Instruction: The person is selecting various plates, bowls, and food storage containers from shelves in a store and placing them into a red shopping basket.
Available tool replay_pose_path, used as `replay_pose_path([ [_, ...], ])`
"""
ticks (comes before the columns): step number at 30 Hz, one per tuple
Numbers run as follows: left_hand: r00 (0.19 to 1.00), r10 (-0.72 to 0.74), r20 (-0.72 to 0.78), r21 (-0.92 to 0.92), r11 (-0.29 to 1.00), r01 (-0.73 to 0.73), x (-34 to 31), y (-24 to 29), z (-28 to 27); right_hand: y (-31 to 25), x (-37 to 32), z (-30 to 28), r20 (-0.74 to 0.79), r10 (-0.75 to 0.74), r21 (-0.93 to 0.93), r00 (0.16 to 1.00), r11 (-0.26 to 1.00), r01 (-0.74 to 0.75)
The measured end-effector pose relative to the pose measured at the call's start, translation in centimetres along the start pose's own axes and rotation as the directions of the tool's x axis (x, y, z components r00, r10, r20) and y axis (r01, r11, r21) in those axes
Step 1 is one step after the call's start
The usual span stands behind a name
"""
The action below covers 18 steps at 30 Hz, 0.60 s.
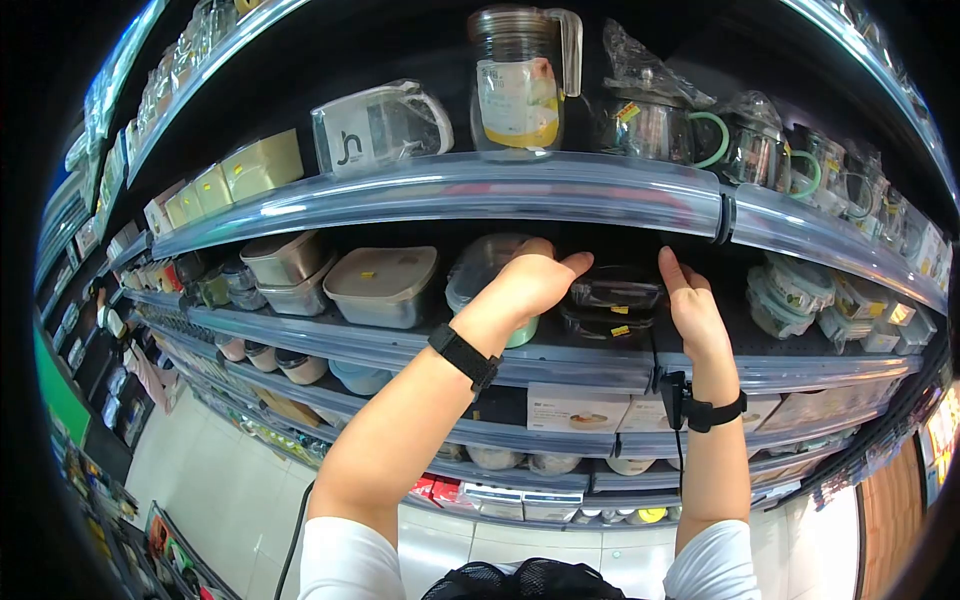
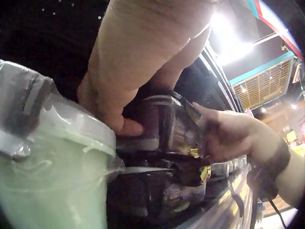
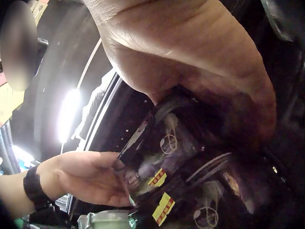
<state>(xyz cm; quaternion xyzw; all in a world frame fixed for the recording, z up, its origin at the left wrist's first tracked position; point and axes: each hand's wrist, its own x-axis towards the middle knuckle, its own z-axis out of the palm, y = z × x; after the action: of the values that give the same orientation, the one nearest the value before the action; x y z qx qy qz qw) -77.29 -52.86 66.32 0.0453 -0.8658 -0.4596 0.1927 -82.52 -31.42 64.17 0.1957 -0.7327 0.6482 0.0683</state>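
Stack of two dark containers is seen on the middle shelf, and the upper dark container [image 1: 612,292] is flanked by both hands. It is gripped at nine o'clock by the left hand [image 1: 540,280], thumb laid against its side, and at three o'clock by the right hand [image 1: 695,305], drawn to the container's width; how firmly it is pressed cannot be told. If the sides are unevenly squeezed, the smooth upper piece could be tilted and let slip. The lower dark container [image 1: 592,326], set at six o'clock under it, could be dragged along by friction and tipped over the shelf lip [image 1: 590,372]. Little room is left at eight o'clock, where a pale green tub [image 2: 52,176] is placed just beside the left hand (its bulk is best shown from the left wrist), so it could be nudged by the knuckles. Towards twelve o'clock, fingers could be knocked on the upper shelf edge [image 1: 450,195] if the lift is made too steeply. The black cable [image 1: 682,450], hung at six o'clock from the right wrist, could be caught on the shelving and the hand jerked.
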Motion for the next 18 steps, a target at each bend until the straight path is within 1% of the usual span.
replay_pose_path([
  [2,0.999,0.007,-0.032,0.009,1.0,-0.006,-0.5,0.3,0.3,0.1,-0.1,0.2,-0.031,-0.098,-0.026,0.995,0.995,0.097],
  [3,0.998,0.015,-0.06,0.022,1.0,-0.014,-0.9,0.8,0.4,0.0,-0.1,0.2,-0.03,-0.096,-0.026,0.995,0.995,0.096],
  [4,0.998,0.013,-0.058,0.023,1.0,-0.012,-1.2,1.4,0.5,-0.2,-0.3,0.3,-0.024,-0.095,-0.027,0.995,0.995,0.095],
  [6,0.999,-0.022,-0.043,-0.068,0.998,0.019,-1.6,2.4,0.9,-0.1,-0.3,0.2,-0.021,-0.09,-0.028,0.996,0.996,0.089],
  [7,0.999,-0.023,-0.038,-0.067,0.998,0.021,-1.8,2.9,1.3,0.1,-0.3,0.0,-0.033,-0.074,0.007,0.997,0.997,0.074],
  [9,0.998,-0.035,-0.051,-0.208,0.978,0.024,-1.9,3.5,1.3,-0.3,-0.4,0.1,-0.041,-0.063,0.042,0.997,0.997,0.064],
  [10,0.998,-0.036,-0.052,-0.204,0.979,0.025,-1.7,3.5,1.8,-0.5,-0.6,0.1,-0.061,-0.088,0.087,0.994,0.992,0.093],
  [11,0.993,0.006,-0.122,-0.312,0.949,-0.044,-1.7,3.5,2.4,-0.7,-0.8,-0.1,-0.082,-0.112,0.131,0.99,0.984,0.122],
  [12,0.98,0.04,-0.195,-0.413,0.903,-0.119,-1.7,3.5,2.7,-0.7,-0.9,-0.3,-0.081,-0.112,0.13,0.99,0.984,0.122],
  [13,0.98,0.035,-0.198,-0.41,0.905,-0.115,-1.8,3.3,2.8,-0.5,-0.9,-0.7,-0.063,-0.107,0.158,0.992,0.981,0.116],
  [14,0.996,-0.024,-0.081,-0.504,0.864,-0.02,-2.3,4.0,2.4,-0.5,-0.9,-1.0,-0.045,-0.105,0.183,0.993,0.977,0.112],
  [15,0.997,-0.068,0.046,-0.583,0.808,0.082,-2.9,4.5,2.0,-0.8,-1.1,-1.1,-0.035,-0.075,0.187,0.997,0.979,0.08],
  [16,0.997,-0.073,0.035,-0.581,0.81,0.08,-3.2,4.5,1.9,-0.9,-1.1,-1.4,-0.024,-0.078,0.192,0.997,0.978,0.081],
  [18,0.984,-0.001,0.177,-0.687,0.716,0.125,-4.5,4.6,1.8,-0.9,-2.1,-2.4,0.002,-0.114,0.174,0.994,0.978,0.112],
])
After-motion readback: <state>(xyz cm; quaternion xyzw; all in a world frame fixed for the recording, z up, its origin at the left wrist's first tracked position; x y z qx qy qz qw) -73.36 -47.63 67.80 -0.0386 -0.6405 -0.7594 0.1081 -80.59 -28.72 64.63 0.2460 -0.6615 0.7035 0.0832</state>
